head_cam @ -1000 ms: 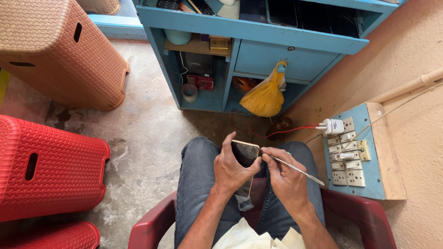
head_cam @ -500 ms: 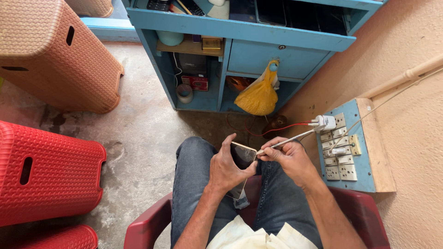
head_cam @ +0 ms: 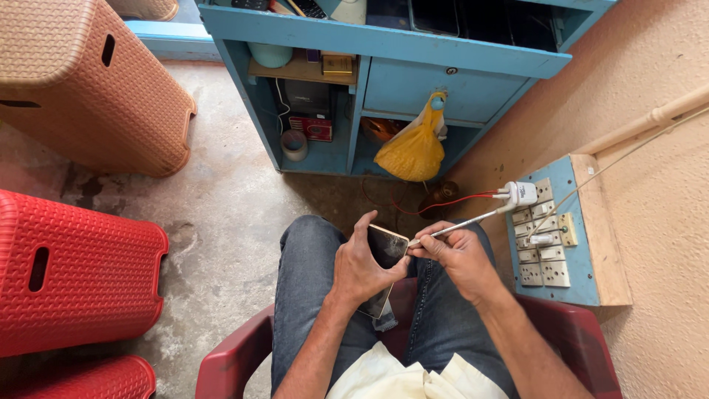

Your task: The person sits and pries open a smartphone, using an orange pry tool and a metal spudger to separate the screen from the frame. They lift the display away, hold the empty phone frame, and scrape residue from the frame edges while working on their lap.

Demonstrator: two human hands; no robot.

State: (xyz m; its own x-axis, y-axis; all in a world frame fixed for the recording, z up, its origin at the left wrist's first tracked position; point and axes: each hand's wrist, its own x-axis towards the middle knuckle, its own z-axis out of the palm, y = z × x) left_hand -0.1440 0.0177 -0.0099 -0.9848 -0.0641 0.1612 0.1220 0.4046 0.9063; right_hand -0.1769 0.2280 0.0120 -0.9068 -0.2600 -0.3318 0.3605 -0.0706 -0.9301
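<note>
Above concrete floor (head_cam: 221, 222), left hand (head_cam: 362, 270) clasps phone (head_cam: 385, 251); right hand (head_cam: 458, 255) pinches tweezers (head_cam: 461, 220) at its edge.

The phone (head_cam: 385, 255) lies in the left hand (head_cam: 362, 267), left of the right hand's (head_cam: 458, 258) fingers (head_cam: 432, 247), which pinch a thin tool (head_cam: 461, 222). Beyond the fingers stands a cabinet (head_cam: 399, 37); to their right, a switchboard (head_cam: 550, 236).

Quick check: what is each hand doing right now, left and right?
Left hand: closed around a phone.
Right hand: closed on a thin metal tool, its tip at the phone's edge.
</note>
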